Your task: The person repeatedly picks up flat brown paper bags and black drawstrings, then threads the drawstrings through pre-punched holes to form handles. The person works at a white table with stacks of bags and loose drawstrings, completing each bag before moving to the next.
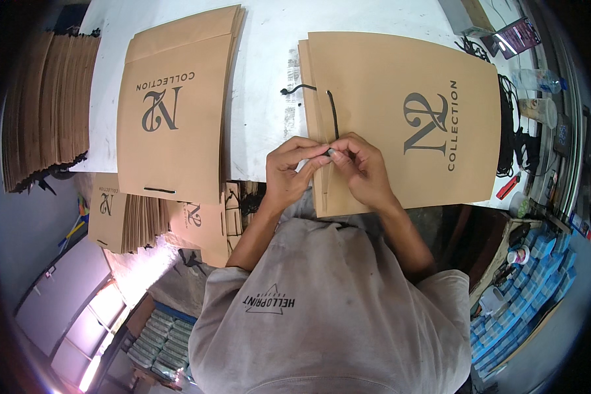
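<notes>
A flat brown paper bag [381,72] with a dark printed logo lies sideways in front of me, on top of others like it. Along its left edge runs a black cord [334,115], coming out of a hole in the paper. My left hand [290,171] pinches the cord's end with thumb and fingertips, just over the bag's edge. Against it, my right hand [364,169] closes its thumb and forefinger on the same bit of cord. The fingertips hide most of that end. Another knotted cord end [291,90] sticks out to the left, farther up.
On the white table [269,33], a stack of brown bags [177,151] lies at left; a tall bundle [49,98] stands at far left. At right are black cords [507,125], a red cutter [507,187], a phone [515,37], a plastic cup [538,111] and a bottle [538,80].
</notes>
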